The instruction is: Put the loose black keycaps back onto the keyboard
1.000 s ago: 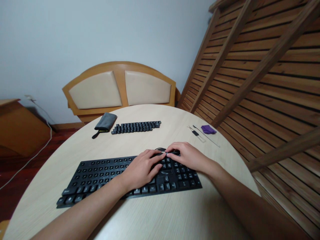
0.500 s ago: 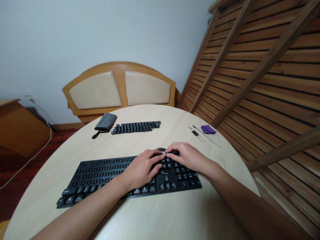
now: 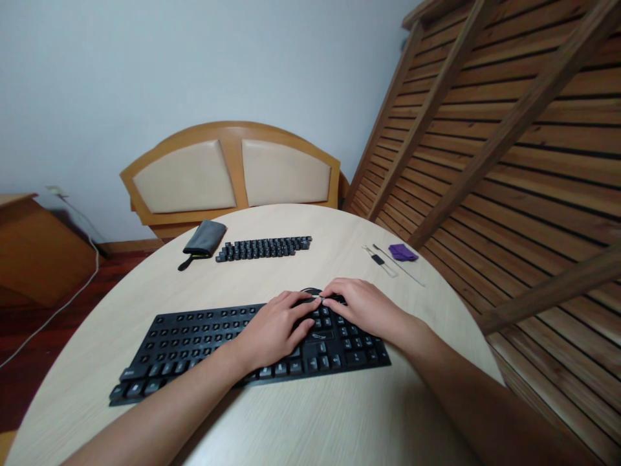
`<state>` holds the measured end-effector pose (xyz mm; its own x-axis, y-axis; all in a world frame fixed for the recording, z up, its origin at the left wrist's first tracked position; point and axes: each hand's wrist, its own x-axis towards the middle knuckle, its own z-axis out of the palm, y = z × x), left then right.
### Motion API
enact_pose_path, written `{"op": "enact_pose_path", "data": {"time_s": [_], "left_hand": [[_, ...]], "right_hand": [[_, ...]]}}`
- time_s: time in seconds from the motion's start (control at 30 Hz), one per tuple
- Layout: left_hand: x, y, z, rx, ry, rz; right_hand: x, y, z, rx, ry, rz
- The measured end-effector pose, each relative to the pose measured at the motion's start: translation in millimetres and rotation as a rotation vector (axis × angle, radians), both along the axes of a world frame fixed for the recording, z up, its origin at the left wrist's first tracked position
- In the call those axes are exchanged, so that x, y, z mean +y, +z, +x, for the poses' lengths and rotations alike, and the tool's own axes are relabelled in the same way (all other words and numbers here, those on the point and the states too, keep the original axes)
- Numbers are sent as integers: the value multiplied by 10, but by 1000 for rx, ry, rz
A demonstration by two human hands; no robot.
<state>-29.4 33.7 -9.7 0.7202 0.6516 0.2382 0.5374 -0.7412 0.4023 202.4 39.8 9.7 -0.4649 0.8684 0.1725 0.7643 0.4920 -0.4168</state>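
Note:
A black keyboard [image 3: 194,340] lies on the round light-wood table [image 3: 315,414]; many of its left keys are bare stems. My left hand [image 3: 274,327] rests on the keyboard's right-middle part with curled fingers. My right hand [image 3: 361,304] is over the keyboard's upper right, its fingers pinched on a thin metal tool [image 3: 324,297] whose tip meets my left fingertips. Whether my left hand also grips the tool is hidden.
Rows of removed black keycaps [image 3: 264,247] lie at the table's far side beside a grey pouch [image 3: 204,237]. Thin tools [image 3: 383,260] and a purple cloth [image 3: 403,252] lie at the right rim. A wooden chair back [image 3: 233,171] stands behind; slatted wood panels [image 3: 509,142] lean on the right.

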Motion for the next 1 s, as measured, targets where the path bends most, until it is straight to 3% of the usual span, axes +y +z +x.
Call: {"op": "enact_pose_path", "data": {"time_s": [0.57,1.0], "left_hand": [[1,2,-2,-5,-2,18],[5,-14,-3,-2,-5,14]], "right_hand": [[-69,108,-104,-159,-55,11],[-66,109,-92,-144,-64,-7]]}}
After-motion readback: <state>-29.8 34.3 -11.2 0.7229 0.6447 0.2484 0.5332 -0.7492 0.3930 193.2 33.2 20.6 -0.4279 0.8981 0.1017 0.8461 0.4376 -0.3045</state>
